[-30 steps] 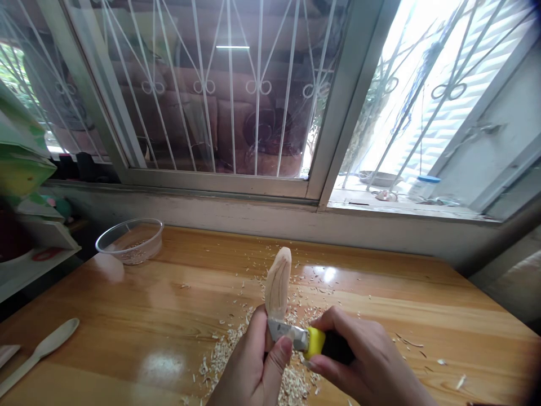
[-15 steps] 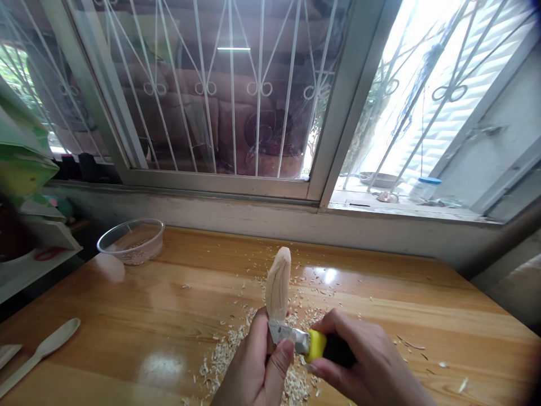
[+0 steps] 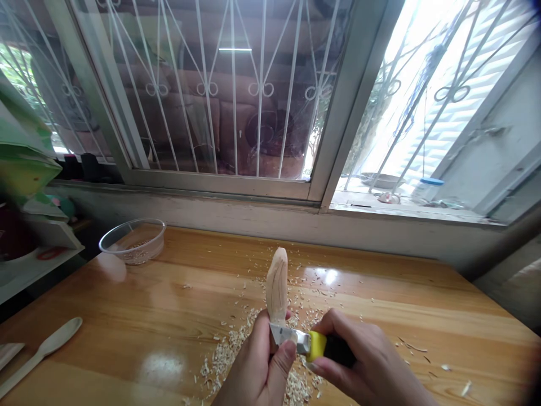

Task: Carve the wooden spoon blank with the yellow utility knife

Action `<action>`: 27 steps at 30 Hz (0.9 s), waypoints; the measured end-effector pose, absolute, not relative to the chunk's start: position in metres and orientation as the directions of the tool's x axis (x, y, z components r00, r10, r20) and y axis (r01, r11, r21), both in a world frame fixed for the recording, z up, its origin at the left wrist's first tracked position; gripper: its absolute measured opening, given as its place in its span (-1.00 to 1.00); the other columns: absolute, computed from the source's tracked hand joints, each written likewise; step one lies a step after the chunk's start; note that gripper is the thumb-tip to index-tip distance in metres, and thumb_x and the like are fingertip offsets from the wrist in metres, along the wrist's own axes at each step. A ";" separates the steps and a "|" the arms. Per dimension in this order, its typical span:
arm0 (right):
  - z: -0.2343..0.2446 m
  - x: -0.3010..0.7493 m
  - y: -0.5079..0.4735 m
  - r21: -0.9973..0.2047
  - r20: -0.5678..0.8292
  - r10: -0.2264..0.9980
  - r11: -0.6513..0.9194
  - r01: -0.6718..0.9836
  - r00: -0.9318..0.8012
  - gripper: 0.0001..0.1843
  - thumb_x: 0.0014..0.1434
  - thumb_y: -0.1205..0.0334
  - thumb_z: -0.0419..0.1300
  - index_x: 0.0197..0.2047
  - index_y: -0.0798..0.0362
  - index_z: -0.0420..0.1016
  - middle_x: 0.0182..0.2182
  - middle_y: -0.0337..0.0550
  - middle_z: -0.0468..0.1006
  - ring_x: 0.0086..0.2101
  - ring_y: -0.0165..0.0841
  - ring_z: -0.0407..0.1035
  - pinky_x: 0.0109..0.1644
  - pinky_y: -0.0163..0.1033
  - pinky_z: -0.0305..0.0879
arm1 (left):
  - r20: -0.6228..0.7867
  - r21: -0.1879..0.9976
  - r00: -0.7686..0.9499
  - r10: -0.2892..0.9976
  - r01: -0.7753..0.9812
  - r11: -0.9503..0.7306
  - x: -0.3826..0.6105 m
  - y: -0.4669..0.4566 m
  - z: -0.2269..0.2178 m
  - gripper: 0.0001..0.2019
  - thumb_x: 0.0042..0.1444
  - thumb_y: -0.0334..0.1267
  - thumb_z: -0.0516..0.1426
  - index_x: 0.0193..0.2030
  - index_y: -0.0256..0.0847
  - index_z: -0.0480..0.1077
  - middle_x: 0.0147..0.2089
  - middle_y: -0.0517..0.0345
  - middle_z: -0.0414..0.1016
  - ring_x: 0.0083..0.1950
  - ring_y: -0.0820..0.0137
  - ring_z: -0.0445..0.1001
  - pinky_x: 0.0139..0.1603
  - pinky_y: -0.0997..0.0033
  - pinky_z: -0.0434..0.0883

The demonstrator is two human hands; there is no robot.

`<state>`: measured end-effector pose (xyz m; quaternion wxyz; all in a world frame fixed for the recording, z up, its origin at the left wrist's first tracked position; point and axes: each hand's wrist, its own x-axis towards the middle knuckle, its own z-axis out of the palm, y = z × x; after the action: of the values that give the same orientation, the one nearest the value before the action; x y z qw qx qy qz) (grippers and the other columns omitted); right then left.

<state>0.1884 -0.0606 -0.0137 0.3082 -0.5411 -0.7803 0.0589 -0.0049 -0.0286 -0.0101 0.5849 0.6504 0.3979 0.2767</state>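
Whittling over a glossy desk (image 3: 127,304): a pale wooden blank (image 3: 276,285) stands upright in the hands near the front edge.
The left hand (image 3: 257,372) is closed round the blank's lower end, thumb pressed to the blade's back. The right hand (image 3: 367,366) is wrapped shut on the yellow-and-black knife (image 3: 310,344), edge set crosswise at the blank's base. Short, shallow, thumb-driven cuts seem wisest, with fingers kept behind the edge. A clear bowl (image 3: 118,254) by the sill and a wooden spoon (image 3: 42,349) at the left edge lie well apart; only loose shavings (image 3: 224,352) lie beneath.

Glass bowl (image 3: 132,241) and pale spoon (image 3: 41,353) on table (image 3: 422,307).
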 end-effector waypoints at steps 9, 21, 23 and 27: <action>-0.012 0.189 -0.063 -0.353 0.485 0.843 0.432 0.830 -0.233 -0.60 0.20 -0.19 0.03 -0.30 0.01 0.28 -0.59 -0.30 0.42 -0.62 -0.46 0.28 -0.58 -0.36 0.15 | -0.102 0.983 0.497 0.862 0.181 0.012 -0.001 -0.031 -0.003 -0.43 0.15 0.21 -0.10 0.05 -0.24 0.20 -0.07 -0.08 0.40 -0.03 0.21 0.35 -0.05 0.32 0.24; -0.008 0.189 -0.058 -0.494 0.452 0.874 0.410 0.767 -0.177 -0.57 0.22 -0.19 -0.03 -0.37 0.01 0.27 -0.64 -0.33 0.33 -0.65 -0.49 0.21 -0.62 -0.39 0.12 | -0.160 0.987 0.572 0.804 0.072 0.146 -0.001 -0.031 0.003 -0.37 0.06 0.25 0.00 0.10 -0.20 0.16 -0.22 0.07 0.31 -0.21 0.31 0.30 -0.09 0.30 0.21; -0.009 0.188 -0.057 -0.472 0.473 0.859 0.434 0.768 -0.195 -0.52 0.21 -0.24 -0.06 -0.38 0.02 0.28 -0.65 -0.32 0.33 -0.66 -0.49 0.20 -0.63 -0.39 0.12 | -0.170 0.983 0.579 0.797 0.041 0.180 -0.001 -0.031 0.003 -0.34 0.02 0.27 0.03 0.10 -0.20 0.14 -0.19 0.06 0.31 -0.21 0.31 0.30 -0.07 0.28 0.20; -0.012 0.185 -0.055 -0.417 0.513 0.831 0.462 0.783 -0.217 -0.47 0.19 -0.30 -0.08 -0.39 0.02 0.29 -0.65 -0.31 0.36 -0.67 -0.49 0.21 -0.63 -0.38 0.12 | -0.176 0.978 0.597 0.783 0.011 0.210 0.001 -0.032 0.001 -0.33 -0.02 0.27 0.06 0.04 -0.25 0.17 -0.13 0.00 0.34 -0.15 0.28 0.33 -0.07 0.30 0.21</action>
<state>0.1853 -0.0548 -0.0120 0.3516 -0.5177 -0.7792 0.0338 0.0010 -0.0320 0.0006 0.6936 0.5635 0.3524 0.2780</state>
